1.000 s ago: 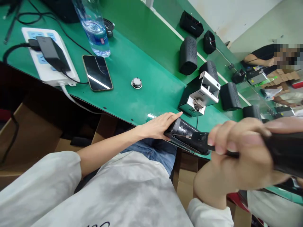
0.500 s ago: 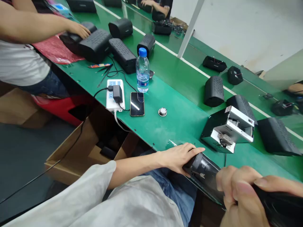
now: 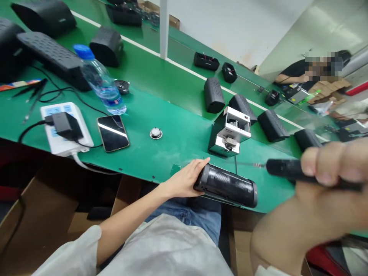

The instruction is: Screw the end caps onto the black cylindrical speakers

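Speaker [image 3: 228,187]: was clasped at one end by left hand [image 3: 188,178], at table [image 3: 184,126] edge
Screwdriver [image 3: 284,168]: was clenched by right hand [image 3: 335,165]
Metal-fronted device [image 3: 228,132]: was set beyond speaker
Bottle [image 3: 102,86]: was part-filled with liquid
Cardboard box [image 3: 48,214]: dark item [image 3: 99,212] was contained

The left hand [image 3: 188,179] grips 1 end of a black speaker [image 3: 227,186] lying along the near edge of the green table [image 3: 178,142]. Over by the speaker's other end, the right hand [image 3: 333,166] holds a black power screwdriver [image 3: 284,169], its blurred bit apart from the speaker. A screw feeder [image 3: 230,134] stands just behind. Further left I see 1 round silver part [image 3: 156,133], a phone [image 3: 113,133], a water bottle [image 3: 103,86] and, by the near edge, a white power strip [image 3: 60,145].
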### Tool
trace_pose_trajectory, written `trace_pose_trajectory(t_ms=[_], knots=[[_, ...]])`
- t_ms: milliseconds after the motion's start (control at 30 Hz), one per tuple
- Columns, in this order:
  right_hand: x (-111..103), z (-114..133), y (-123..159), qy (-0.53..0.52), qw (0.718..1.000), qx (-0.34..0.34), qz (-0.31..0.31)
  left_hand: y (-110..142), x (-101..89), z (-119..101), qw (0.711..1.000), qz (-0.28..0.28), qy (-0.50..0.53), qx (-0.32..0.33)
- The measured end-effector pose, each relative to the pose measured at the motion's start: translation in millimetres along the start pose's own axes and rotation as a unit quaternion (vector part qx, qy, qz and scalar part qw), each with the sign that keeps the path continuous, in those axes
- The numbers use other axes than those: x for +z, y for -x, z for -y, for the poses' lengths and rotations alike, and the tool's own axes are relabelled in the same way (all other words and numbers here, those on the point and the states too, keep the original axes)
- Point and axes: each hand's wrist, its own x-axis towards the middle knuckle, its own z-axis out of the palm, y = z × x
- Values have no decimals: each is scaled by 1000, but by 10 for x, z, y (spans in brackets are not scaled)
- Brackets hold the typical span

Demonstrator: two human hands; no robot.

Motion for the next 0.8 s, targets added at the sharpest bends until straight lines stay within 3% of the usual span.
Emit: trace_pose_trajectory(t_ms=[67,167,267,800], knots=[[52,-277,-253,9,995,-87,-55,1,-27,-18,1000,2,4,-5],[144,-708,-457,18,994,-97,-40,-2,-63,-31,1000,15,12,-10],[182,-956,-503,32,995,-90,-30,-4,-91,-35,999,29,18,-15],[88,-1335,-561,52,995,-73,-47,-11,-145,-39,999,30,36,-4]])
